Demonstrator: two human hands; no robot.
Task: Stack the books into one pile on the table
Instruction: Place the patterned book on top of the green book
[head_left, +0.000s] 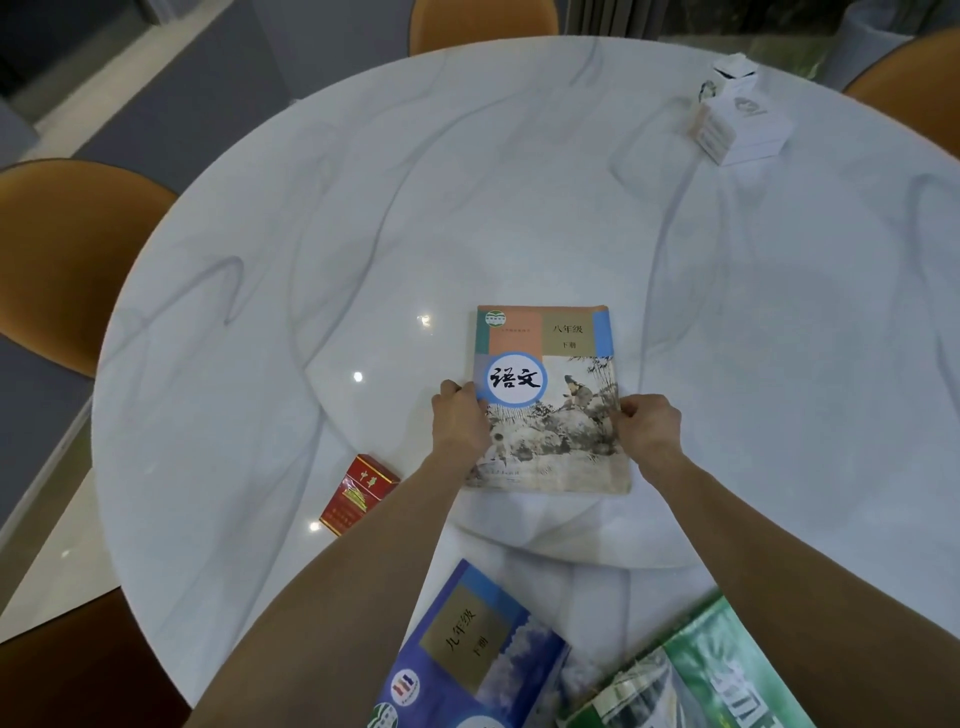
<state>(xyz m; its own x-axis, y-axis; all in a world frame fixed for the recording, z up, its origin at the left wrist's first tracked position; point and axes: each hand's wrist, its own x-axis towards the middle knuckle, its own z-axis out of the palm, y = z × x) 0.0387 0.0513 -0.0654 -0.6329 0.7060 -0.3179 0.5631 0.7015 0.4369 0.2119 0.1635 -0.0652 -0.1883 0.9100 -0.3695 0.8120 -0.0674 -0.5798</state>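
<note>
White marbled bench (363, 234) fills my frame, and at its centre my left hand (460, 418) and right hand (649, 423) have their fingers closed on opposite side edges of the language textbook (550, 415) lying flat, with the blue book (467, 649) and green book (717, 670) at the bottom edge.

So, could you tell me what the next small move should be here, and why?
Probably let go of the landscape-cover book and reach back for the blue book. The first book lies flat mid-table with the left hand and right hand at its side edges, while the blue and green book lie unstacked at the near edge.
</note>
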